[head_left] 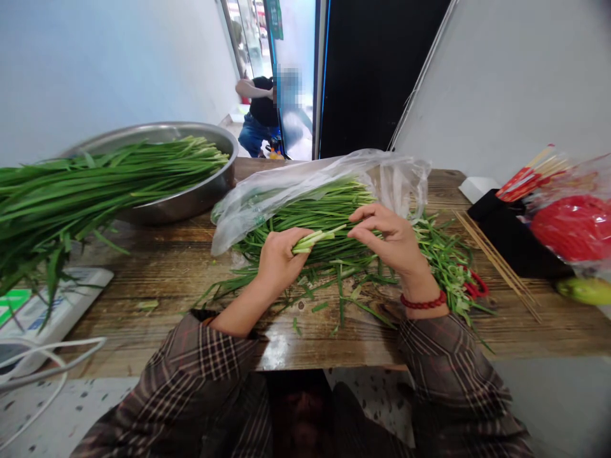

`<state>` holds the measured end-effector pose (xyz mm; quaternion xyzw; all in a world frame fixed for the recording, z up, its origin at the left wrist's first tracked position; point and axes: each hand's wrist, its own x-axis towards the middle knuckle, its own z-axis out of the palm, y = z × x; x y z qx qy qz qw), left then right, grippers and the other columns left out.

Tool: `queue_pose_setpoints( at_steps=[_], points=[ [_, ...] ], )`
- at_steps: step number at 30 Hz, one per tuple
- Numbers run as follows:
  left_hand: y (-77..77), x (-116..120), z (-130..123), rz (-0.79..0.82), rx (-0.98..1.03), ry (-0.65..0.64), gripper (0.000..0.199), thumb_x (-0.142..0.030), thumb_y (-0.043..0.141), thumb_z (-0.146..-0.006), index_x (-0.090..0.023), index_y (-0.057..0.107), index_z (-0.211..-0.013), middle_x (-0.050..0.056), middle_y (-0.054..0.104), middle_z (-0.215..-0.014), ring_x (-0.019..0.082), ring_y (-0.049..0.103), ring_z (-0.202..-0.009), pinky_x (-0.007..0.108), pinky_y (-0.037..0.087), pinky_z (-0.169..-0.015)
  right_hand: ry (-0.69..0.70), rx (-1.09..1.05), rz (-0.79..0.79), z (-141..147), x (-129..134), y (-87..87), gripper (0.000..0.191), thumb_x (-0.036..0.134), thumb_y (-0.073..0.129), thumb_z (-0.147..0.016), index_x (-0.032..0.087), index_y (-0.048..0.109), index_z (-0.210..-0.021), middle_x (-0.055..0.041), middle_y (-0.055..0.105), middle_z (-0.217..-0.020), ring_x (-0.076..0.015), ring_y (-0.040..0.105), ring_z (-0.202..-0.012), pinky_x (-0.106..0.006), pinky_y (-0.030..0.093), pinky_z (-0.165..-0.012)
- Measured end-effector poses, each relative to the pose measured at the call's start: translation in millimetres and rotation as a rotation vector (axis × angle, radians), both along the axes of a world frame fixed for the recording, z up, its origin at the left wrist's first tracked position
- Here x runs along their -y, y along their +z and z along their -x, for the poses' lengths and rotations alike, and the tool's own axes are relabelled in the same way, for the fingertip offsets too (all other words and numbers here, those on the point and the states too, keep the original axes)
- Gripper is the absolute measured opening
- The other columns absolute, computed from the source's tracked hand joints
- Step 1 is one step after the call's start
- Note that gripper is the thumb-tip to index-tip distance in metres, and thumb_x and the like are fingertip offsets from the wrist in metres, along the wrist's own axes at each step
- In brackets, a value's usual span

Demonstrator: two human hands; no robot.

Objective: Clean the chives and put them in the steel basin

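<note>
Near the middle of the wooden table (167, 254), my left hand (281, 257) is closed around a small bunch of green stalks (315, 240), their pale ends pointing right. My right hand (384, 236) is just right of those ends, fingers curled and apart, with nothing visible between them. Behind both hands, a large pile of long green stalks (315, 207) lies partly under a clear plastic bag (296, 175). Loose leaves and trimmings (443, 261) are scattered in front of the pile and to the right of my right hand.
A metal basin (210, 191) heaped with long green leaves (95, 181) stands at left, beside a white scale (90, 283) and cables. At right are wooden sticks (501, 264), a black holder (515, 235) and a red bundle in plastic (573, 226). A person (262, 108) sits beyond the table.
</note>
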<state>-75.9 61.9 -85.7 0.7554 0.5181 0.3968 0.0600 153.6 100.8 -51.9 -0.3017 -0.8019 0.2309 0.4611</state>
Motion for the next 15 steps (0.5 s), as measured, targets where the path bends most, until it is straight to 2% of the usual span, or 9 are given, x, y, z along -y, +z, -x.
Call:
queue_pose_setpoints(
  at_steps=[2, 4, 7, 10, 15],
  points=[
    [1.0, 1, -1, -0.001, -0.020, -0.033, 0.022, -0.030, 0.054, -0.090, -0.019, 0.072, -0.094, 0.004, 0.075, -0.087, 0.018, 0.068, -0.078, 0.029, 0.043, -0.071, -0.026, 0.079, -0.103, 8, 0, -3.9, 0.009, 0.030, 0.065, -0.084, 0.026, 0.071, -0.090, -0.0055, 0.067, -0.105, -0.0213, 0.060, -0.103, -0.041, 0.045, -0.095],
    [1.7, 1, -2, -0.016, -0.054, -0.056, 0.022, -0.031, 0.053, -0.090, -0.019, 0.072, -0.094, 0.004, 0.074, -0.083, 0.018, 0.067, -0.075, 0.030, 0.041, -0.069, -0.030, 0.170, -0.169, 15, -2, -10.8, 0.014, 0.030, 0.065, -0.085, 0.025, 0.070, -0.097, -0.0065, 0.068, -0.105, -0.0219, 0.060, -0.102, -0.041, 0.044, -0.093],
    [2.5, 3, -3, -0.035, -0.090, -0.067, 0.023, -0.030, 0.052, -0.091, -0.020, 0.072, -0.093, 0.003, 0.073, -0.079, 0.017, 0.065, -0.072, 0.030, 0.038, -0.067, -0.021, 0.225, -0.169, 20, -4, -19.2, 0.012, 0.032, 0.062, -0.088, 0.024, 0.070, -0.089, -0.0056, 0.069, -0.091, -0.0202, 0.061, -0.089, -0.038, 0.045, -0.084],
    [3.1, 4, -4, -0.066, -0.106, -0.056, 0.023, -0.029, 0.050, -0.091, -0.020, 0.071, -0.093, 0.003, 0.072, -0.078, 0.017, 0.063, -0.071, 0.031, 0.037, -0.068, -0.007, 0.099, -0.064, 25, -3, -22.2, 0.015, 0.034, 0.062, -0.088, 0.024, 0.069, -0.079, -0.0037, 0.069, -0.082, -0.0184, 0.061, -0.083, -0.036, 0.046, -0.080],
    [3.3, 7, -3, -0.264, -0.276, 0.014, 0.020, -0.027, 0.052, -0.092, -0.021, 0.070, -0.096, 0.003, 0.068, -0.071, 0.019, 0.056, -0.069, 0.035, 0.032, -0.069, 0.029, -0.206, 0.282, 37, 2, -28.2, 0.020, 0.040, 0.069, -0.080, 0.021, 0.068, -0.073, -0.0026, 0.068, -0.078, -0.0152, 0.061, -0.076, -0.030, 0.048, -0.071]
  ],
)
